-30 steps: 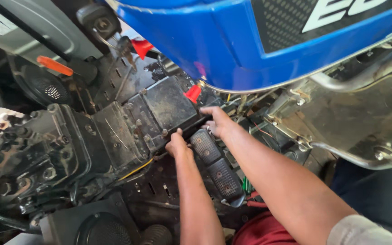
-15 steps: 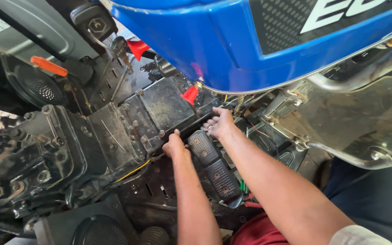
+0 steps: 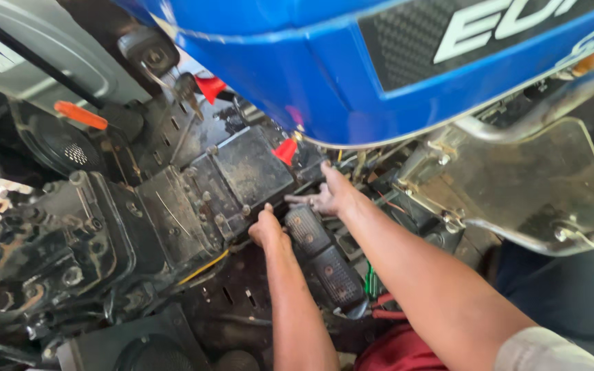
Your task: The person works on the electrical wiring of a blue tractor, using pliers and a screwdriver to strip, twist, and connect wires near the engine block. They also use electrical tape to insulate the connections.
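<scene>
Both hands are down in the tractor's guts, under the blue hood (image 3: 352, 62). The left hand (image 3: 266, 227) is balled up at the lower corner of the black cover plate (image 3: 252, 168), fingers curled tight and seemingly pinching something small there, a bolt or the plate's edge; I cannot tell which from here. The right hand (image 3: 328, 196) lies flatter, fingers (image 3: 297, 200) stretched leftward along the plate's lower edge, closing on nothing, more feeling or steadying.

To my eye this is the fastening stage: working a fixing at that plate's bottom corner by touch, one hand turning or holding, the other bracing. The next move calls for a firm pinch and small twists, since room is scarce.

The two ribbed pedals (image 3: 324, 254) sit right between the forearms, the upper one touching the left knuckles. The plate itself lies just above both hands, the red cap (image 3: 285, 150) near its right corner. The orange lever (image 3: 80, 115) is well apart, up left.
</scene>
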